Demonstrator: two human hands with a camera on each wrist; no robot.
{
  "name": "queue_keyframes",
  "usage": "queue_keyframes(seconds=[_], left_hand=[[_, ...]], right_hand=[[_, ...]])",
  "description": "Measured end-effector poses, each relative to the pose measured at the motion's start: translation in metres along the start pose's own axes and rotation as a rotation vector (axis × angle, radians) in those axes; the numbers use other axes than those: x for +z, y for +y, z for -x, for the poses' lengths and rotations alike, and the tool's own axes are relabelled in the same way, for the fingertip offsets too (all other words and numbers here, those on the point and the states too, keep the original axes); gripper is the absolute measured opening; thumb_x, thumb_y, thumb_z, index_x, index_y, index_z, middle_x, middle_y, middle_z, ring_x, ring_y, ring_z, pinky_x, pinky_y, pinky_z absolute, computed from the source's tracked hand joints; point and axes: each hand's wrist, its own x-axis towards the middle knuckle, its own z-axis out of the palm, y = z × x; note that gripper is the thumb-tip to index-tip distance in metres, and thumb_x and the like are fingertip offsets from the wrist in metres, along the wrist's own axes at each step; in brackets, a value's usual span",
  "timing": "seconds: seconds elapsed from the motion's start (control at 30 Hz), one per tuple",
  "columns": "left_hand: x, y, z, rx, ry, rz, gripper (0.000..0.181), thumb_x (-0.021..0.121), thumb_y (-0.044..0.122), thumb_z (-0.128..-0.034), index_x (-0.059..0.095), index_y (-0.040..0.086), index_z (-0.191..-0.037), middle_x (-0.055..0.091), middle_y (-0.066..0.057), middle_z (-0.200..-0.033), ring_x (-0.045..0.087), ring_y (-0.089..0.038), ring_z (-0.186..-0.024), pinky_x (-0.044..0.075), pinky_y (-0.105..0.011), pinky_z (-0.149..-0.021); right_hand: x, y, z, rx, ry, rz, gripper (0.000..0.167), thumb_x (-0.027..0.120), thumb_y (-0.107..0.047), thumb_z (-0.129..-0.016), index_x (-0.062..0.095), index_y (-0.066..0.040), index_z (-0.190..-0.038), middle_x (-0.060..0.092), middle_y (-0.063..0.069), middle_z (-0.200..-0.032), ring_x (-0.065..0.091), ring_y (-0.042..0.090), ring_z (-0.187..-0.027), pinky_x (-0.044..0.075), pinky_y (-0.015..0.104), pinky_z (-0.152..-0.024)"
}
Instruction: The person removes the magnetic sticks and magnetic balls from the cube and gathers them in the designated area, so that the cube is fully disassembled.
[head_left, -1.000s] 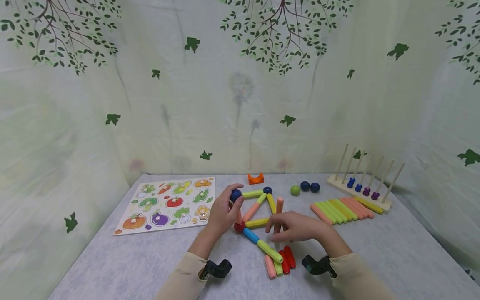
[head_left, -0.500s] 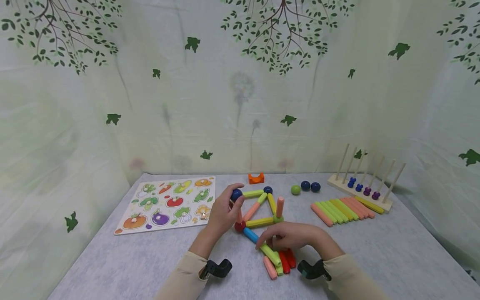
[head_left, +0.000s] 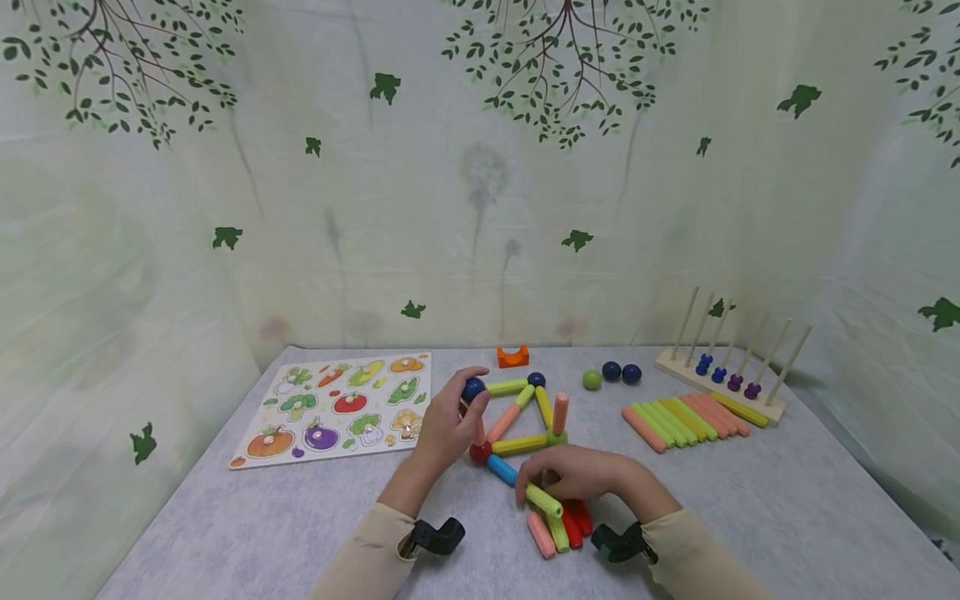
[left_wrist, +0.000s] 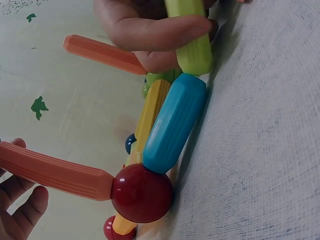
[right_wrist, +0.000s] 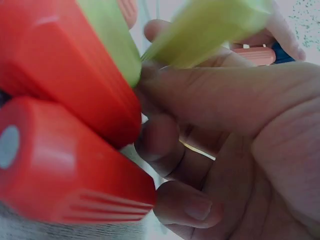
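Note:
My left hand [head_left: 444,429] grips a dark blue ball [head_left: 472,389] on top of an upright salmon stick [left_wrist: 60,172]. That stick's foot meets a red ball [head_left: 480,453], from which a blue stick [head_left: 502,470] runs toward me. Between thumb and finger, my right hand [head_left: 588,472] pinches a light green stick [head_left: 545,501]; its far end is at the blue stick's end, and I cannot tell whether they touch. Beneath it lie loose red sticks [right_wrist: 75,160], a green one and a salmon one [head_left: 541,536]. A second salmon stick [head_left: 560,412] stands upright on a green ball [head_left: 557,437].
Yellow [head_left: 520,444] and other sticks join balls into a frame behind my hands. A vegetable puzzle board [head_left: 330,408] lies left. Right are a row of sticks [head_left: 684,422], loose balls [head_left: 611,372] and a peg stand [head_left: 720,379]. An orange block [head_left: 512,357] sits behind.
My right hand has come from the upright salmon stick toward me and pinches the light green stick, whose near end has shifted left and up. My left hand stays in place.

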Motion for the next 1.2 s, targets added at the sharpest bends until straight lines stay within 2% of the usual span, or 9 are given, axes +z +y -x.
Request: queue_keyframes(seconds=[0.1, 0.17, 0.4, 0.63, 0.77, 0.9, 1.07, 1.2], left_hand=[[0.000, 0.001, 0.000, 0.006, 0.003, -0.003, 0.036, 0.056, 0.026, -0.1029, 0.052, 0.015, -0.137, 0.065, -0.004, -0.102, 0.054, -0.010, -0.068, 0.051, -0.021, -0.059], [0.000, 0.001, 0.000, 0.013, 0.006, -0.006, 0.036, 0.056, 0.026, -0.1028, 0.053, 0.014, -0.137, 0.065, -0.004, -0.102, 0.053, -0.010, -0.068, 0.051, -0.021, -0.060], [0.000, 0.000, 0.000, 0.015, 0.007, -0.007, 0.036, 0.056, 0.026, -0.1027, 0.053, 0.014, -0.136, 0.065, -0.004, -0.100, 0.053, -0.010, -0.068, 0.051, -0.020, -0.060], [0.001, 0.001, 0.000, 0.002, 0.003, -0.005, 0.036, 0.056, 0.027, -0.1027, 0.053, 0.014, -0.137, 0.064, -0.003, -0.098, 0.053, -0.010, -0.067, 0.051, -0.021, -0.059], [0.000, 0.001, 0.000, 0.006, 0.007, -0.004, 0.035, 0.057, 0.024, -0.1022, 0.053, 0.015, -0.136, 0.064, -0.004, -0.099, 0.053, -0.010, -0.068, 0.051, -0.021, -0.059], [0.000, 0.001, 0.000, 0.010, 0.012, -0.002, 0.035, 0.057, 0.024, -0.1020, 0.053, 0.015, -0.136, 0.064, -0.004, -0.100, 0.054, -0.010, -0.069, 0.051, -0.021, -0.059], [0.001, 0.001, 0.000, 0.012, 0.017, -0.007, 0.036, 0.057, 0.024, -0.1020, 0.053, 0.014, -0.136, 0.065, -0.004, -0.100, 0.054, -0.010, -0.069, 0.051, -0.020, -0.059], [0.001, 0.000, 0.000, 0.017, 0.021, -0.014, 0.036, 0.058, 0.024, -0.1018, 0.053, 0.013, -0.136, 0.065, -0.004, -0.099, 0.053, -0.010, -0.069, 0.050, -0.020, -0.059]], right_hand=[[-0.001, 0.000, 0.002, -0.007, 0.042, -0.014, 0.029, 0.061, -0.007, -0.097, 0.070, -0.032, -0.106, 0.063, -0.017, -0.104, 0.055, 0.003, -0.092, 0.048, 0.024, -0.087], [-0.001, 0.000, 0.003, -0.007, 0.071, -0.045, 0.025, 0.062, -0.009, -0.097, 0.070, -0.030, -0.108, 0.064, -0.015, -0.108, 0.056, 0.005, -0.093, 0.049, 0.026, -0.089], [-0.006, 0.004, 0.007, 0.017, 0.118, -0.121, 0.021, 0.064, -0.016, -0.097, 0.071, -0.030, -0.110, 0.066, -0.010, -0.104, 0.056, 0.009, -0.073, 0.048, 0.024, -0.072], [-0.023, 0.002, 0.024, -0.002, 0.135, -0.148, 0.014, 0.067, -0.020, -0.096, 0.071, -0.029, -0.106, 0.068, -0.008, -0.107, 0.061, 0.016, -0.086, 0.051, 0.027, -0.076], [-0.036, 0.000, 0.040, 0.011, 0.104, -0.142, 0.010, 0.067, -0.021, -0.096, 0.072, -0.024, -0.104, 0.067, -0.004, -0.100, 0.060, 0.015, -0.081, 0.050, 0.026, -0.068], [-0.047, 0.005, 0.055, 0.059, 0.101, -0.160, 0.013, 0.067, -0.018, -0.095, 0.071, -0.014, -0.107, 0.065, -0.001, -0.092, 0.060, 0.019, -0.076, 0.050, 0.025, -0.062], [-0.057, 0.020, 0.067, 0.160, 0.168, -0.169, 0.024, 0.068, -0.017, -0.094, 0.065, -0.006, -0.115, 0.065, 0.004, -0.091, 0.061, 0.023, -0.072, 0.053, 0.028, -0.057], [-0.061, 0.033, 0.074, 0.258, 0.248, -0.149, 0.038, 0.069, -0.017, -0.093, 0.055, -0.009, -0.128, 0.062, 0.007, -0.091, 0.061, 0.021, -0.068, 0.052, 0.030, -0.055]])
